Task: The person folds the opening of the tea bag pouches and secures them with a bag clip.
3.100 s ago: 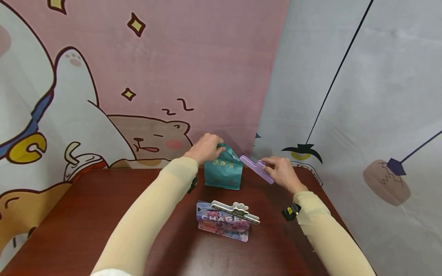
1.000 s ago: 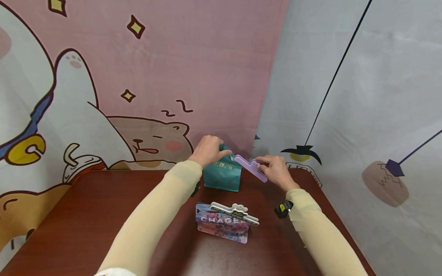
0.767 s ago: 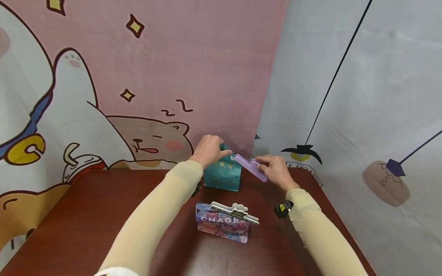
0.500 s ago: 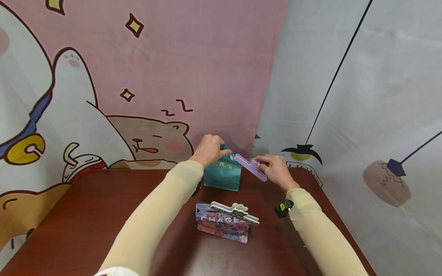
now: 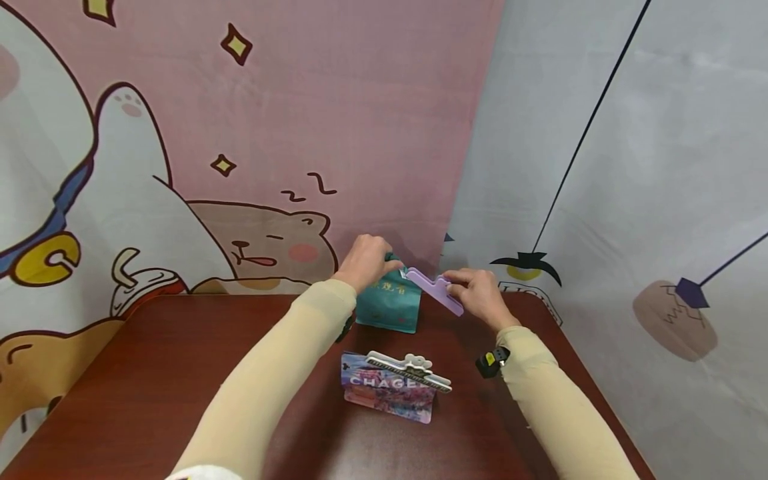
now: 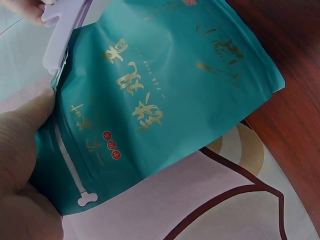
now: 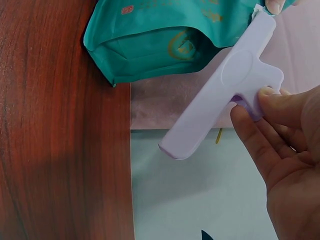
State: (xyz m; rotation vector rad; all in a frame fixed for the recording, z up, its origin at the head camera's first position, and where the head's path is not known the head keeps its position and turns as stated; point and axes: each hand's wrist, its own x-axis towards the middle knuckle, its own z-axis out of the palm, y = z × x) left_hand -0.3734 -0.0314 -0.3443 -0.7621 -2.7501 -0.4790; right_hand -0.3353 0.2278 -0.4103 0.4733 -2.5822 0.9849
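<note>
Left hand gripping top of teal foil pouch upright on brown wooden table — right hand fingers pinching lilac plastic bag clip, tip touching pouch's top corner.

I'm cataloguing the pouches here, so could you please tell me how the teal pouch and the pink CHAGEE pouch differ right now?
The teal pouch stands at the table's far edge, gripped at its top by the left hand; the CHAGEE pouch sits nearer, untouched. The CHAGEE pouch carries a white clip along its top, whereas the lilac clip, pinched by the right hand, only meets the teal pouch's top corner. Both rest on the brown table.
</note>
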